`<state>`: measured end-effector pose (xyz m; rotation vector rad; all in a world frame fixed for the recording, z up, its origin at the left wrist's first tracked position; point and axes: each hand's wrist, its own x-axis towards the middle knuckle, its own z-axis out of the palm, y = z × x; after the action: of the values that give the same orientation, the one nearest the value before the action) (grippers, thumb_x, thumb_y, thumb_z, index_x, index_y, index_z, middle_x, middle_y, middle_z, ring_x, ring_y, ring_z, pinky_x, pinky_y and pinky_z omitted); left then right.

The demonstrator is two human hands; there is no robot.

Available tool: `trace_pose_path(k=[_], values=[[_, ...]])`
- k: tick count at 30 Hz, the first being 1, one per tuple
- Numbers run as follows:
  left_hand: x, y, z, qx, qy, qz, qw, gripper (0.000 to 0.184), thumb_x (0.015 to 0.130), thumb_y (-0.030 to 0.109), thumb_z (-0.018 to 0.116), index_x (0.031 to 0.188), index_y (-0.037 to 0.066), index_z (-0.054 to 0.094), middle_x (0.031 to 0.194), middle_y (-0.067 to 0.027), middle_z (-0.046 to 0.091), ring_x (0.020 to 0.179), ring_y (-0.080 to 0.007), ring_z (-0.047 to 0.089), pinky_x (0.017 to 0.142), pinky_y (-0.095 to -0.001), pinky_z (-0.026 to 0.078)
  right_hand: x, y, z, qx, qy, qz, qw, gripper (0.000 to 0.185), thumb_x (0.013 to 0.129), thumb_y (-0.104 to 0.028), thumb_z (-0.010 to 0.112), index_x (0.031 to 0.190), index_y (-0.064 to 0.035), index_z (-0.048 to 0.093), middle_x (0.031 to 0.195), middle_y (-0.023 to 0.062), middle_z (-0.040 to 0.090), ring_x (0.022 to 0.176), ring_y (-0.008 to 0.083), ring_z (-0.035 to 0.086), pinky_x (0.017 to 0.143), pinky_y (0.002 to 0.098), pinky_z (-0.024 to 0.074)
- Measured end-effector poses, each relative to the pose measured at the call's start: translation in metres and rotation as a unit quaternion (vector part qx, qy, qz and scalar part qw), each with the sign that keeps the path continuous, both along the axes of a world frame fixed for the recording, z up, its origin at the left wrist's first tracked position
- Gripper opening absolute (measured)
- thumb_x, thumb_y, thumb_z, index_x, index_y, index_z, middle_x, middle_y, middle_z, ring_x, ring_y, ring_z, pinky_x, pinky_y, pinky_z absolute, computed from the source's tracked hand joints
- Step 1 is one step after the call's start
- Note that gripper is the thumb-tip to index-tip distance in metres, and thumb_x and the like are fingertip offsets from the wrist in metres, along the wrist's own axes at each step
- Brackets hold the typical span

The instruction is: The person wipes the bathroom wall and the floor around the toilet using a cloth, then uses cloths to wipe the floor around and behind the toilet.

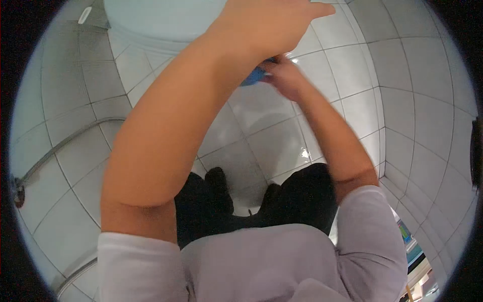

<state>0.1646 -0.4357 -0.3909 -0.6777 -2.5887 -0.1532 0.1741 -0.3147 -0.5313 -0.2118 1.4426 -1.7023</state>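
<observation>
Seemingly, the right grip is closed on a blue object, partly hidden behind the left forearm above the tiled floor; whether the left grip, one finger extended, holds anything, I cannot tell.

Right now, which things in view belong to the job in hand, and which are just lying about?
Probably in the job:
Blue item, partly hidden, at the right hand

Probably just around:
Grey hose, left side
Pale rounded object, top; role unclear
Colourful items, lower right, blurred
</observation>
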Motion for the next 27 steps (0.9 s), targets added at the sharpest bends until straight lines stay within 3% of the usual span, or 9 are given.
trace_pose_path(k=[7,10,12,13,16,19,22,23,27], values=[[-0.001,-0.002,-0.003,0.004,0.028,-0.003,1.000,0.037,0.075,0.002,0.049,0.109,0.010,0.057,0.136,-0.0194,0.031,0.129,-0.0339,0.024,0.104,-0.0523,0.016,0.006,0.165,-0.006,0.241,-0.076,-0.069,0.965,0.028,0.084,-0.009,0.052,0.109,-0.0135,0.041,0.109,0.0016,0.045,0.098,0.0146,0.047,0.081,0.0331,0.0430],[-0.001,-0.001,-0.006,0.012,0.044,-0.005,0.999,0.036,0.074,0.001,0.049,0.108,0.010,0.057,0.135,-0.0197,0.031,0.129,-0.0339,0.024,0.104,-0.0525,0.016,0.019,0.243,-0.068,0.316,-0.106,-0.058,0.941,0.053,0.076,-0.011,0.063,0.121,-0.0116,0.034,0.116,0.0137,0.043,0.105,0.0256,0.046,0.089,0.0402,0.0412],[0.000,-0.002,-0.005,0.001,0.040,-0.001,0.999,0.036,0.074,0.000,0.048,0.109,0.009,0.057,0.135,-0.0198,0.031,0.129,-0.0335,0.024,0.104,-0.0524,0.016,0.029,0.282,-0.104,0.523,0.347,0.141,0.765,0.086,0.061,-0.013,0.076,0.131,-0.0145,0.026,0.127,0.0213,0.033,0.112,0.0352,0.042,0.093,0.0445,0.0381],[0.003,-0.002,0.000,0.000,0.038,0.000,0.999,0.036,0.074,0.000,0.048,0.109,0.009,0.057,0.135,-0.0198,0.031,0.129,-0.0335,0.024,0.104,-0.0524,0.016,0.028,0.288,-0.119,0.533,0.280,0.152,0.784,0.113,0.047,-0.013,0.082,0.138,-0.0161,0.014,0.135,0.0262,0.020,0.118,0.0434,0.034,0.095,0.0464,0.0366],[0.012,-0.006,0.011,-0.005,-0.025,-0.008,1.000,0.035,0.075,-0.001,0.047,0.108,0.008,0.057,0.136,-0.0199,0.031,0.129,-0.0331,0.023,0.105,-0.0521,0.016,0.040,0.252,-0.120,0.639,0.210,0.198,0.713,0.109,0.048,-0.010,0.080,0.136,-0.0167,0.014,0.131,0.0287,0.020,0.116,0.0425,0.036,0.094,0.0444,0.0387],[0.009,-0.007,0.000,0.007,0.002,-0.016,1.000,0.034,0.076,0.000,0.046,0.107,0.007,0.057,0.136,-0.0199,0.030,0.129,-0.0331,0.023,0.105,-0.0516,0.016,0.060,0.196,-0.137,0.597,0.184,0.177,0.761,0.099,0.050,-0.001,0.075,0.131,-0.0133,0.018,0.127,0.0314,0.023,0.112,0.0455,0.038,0.089,0.0467,0.0419],[0.001,-0.005,-0.006,0.027,0.069,-0.006,0.997,0.033,0.077,0.001,0.045,0.107,0.007,0.058,0.136,-0.0194,0.030,0.130,-0.0326,0.023,0.106,-0.0504,0.015,0.087,0.106,-0.170,0.442,0.362,0.131,0.810,0.072,0.058,0.003,0.063,0.122,-0.0050,0.031,0.120,0.0265,0.036,0.103,0.0447,0.045,0.088,0.0463,0.0414],[0.006,-0.006,0.003,0.023,0.016,-0.008,1.000,0.032,0.078,0.002,0.045,0.106,0.007,0.058,0.136,-0.0192,0.030,0.130,-0.0323,0.023,0.106,-0.0499,0.014,0.086,0.062,-0.149,0.403,0.312,0.134,0.850,0.049,0.072,-0.002,0.050,0.119,-0.0012,0.037,0.116,0.0342,0.035,0.100,0.0465,0.046,0.088,0.0459,0.0405],[0.002,-0.006,-0.012,0.017,0.059,-0.002,0.998,0.029,0.078,0.003,0.045,0.104,0.007,0.059,0.136,-0.0188,0.030,0.130,-0.0315,0.023,0.106,-0.0488,0.014,0.089,-0.073,-0.128,0.332,0.367,0.128,0.860,0.046,0.074,-0.006,0.050,0.119,-0.0004,0.039,0.117,0.0287,0.038,0.105,0.0430,0.044,0.091,0.0448,0.0379]])
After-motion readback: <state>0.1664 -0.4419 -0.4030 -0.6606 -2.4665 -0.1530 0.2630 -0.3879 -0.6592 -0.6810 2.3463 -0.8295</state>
